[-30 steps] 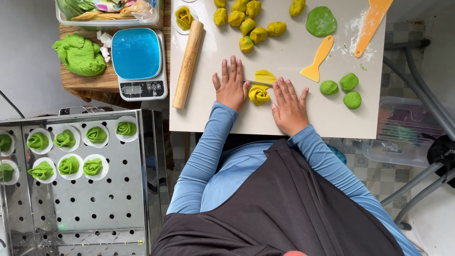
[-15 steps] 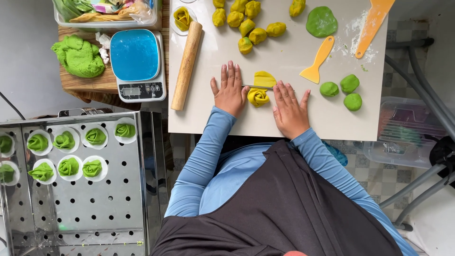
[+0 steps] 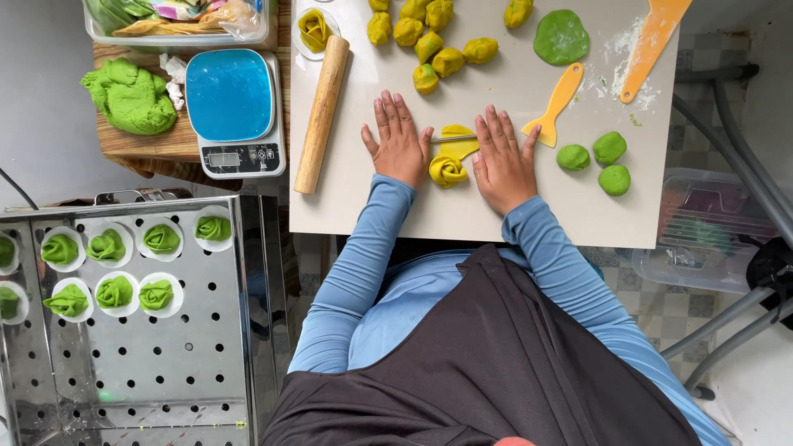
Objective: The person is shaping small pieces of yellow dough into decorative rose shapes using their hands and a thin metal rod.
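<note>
Both hands lie flat, palms down, on the pale board (image 3: 496, 219), fingers stretched out and only slightly spread, clamped on nothing. The left hand (image 3: 398, 140) rests just left of a rolled yellow dough piece (image 3: 447, 171), shaped like a small rose, and the right hand (image 3: 502, 158) rests just right of it; the roll sits between the two hand heels, close to both, though whether they touch it cannot be told. Just beyond the roll, between the fingers of the two hands, lies a flat yellow dough scrap (image 3: 459, 142) with a thin stick (image 3: 450, 138) across it. Beside the right hand's fingertips lies a small orange scraper (image 3: 555, 102), and further toward the board's right edge sit three green dough balls (image 3: 608, 155). Near the far right corner are a flattened green disc (image 3: 562, 36), a dusting of flour (image 3: 615, 62) and a larger orange scraper (image 3: 652, 37). Along the far edge lie several yellow dough lumps (image 3: 429, 37). A wooden rolling pin (image 3: 322, 111) lies along the board's left edge, with a shaped yellow piece on a white paper round (image 3: 315, 30) at its far end. Off the board to the left stand a blue-topped kitchen scale (image 3: 234, 107) and a mound of green dough (image 3: 130, 95) on a wooden block (image 3: 165, 142). Nearer, a perforated steel tray (image 3: 165, 330) carries shaped green rolls (image 3: 107, 268) on paper rounds in two rows along its far edge.
</note>
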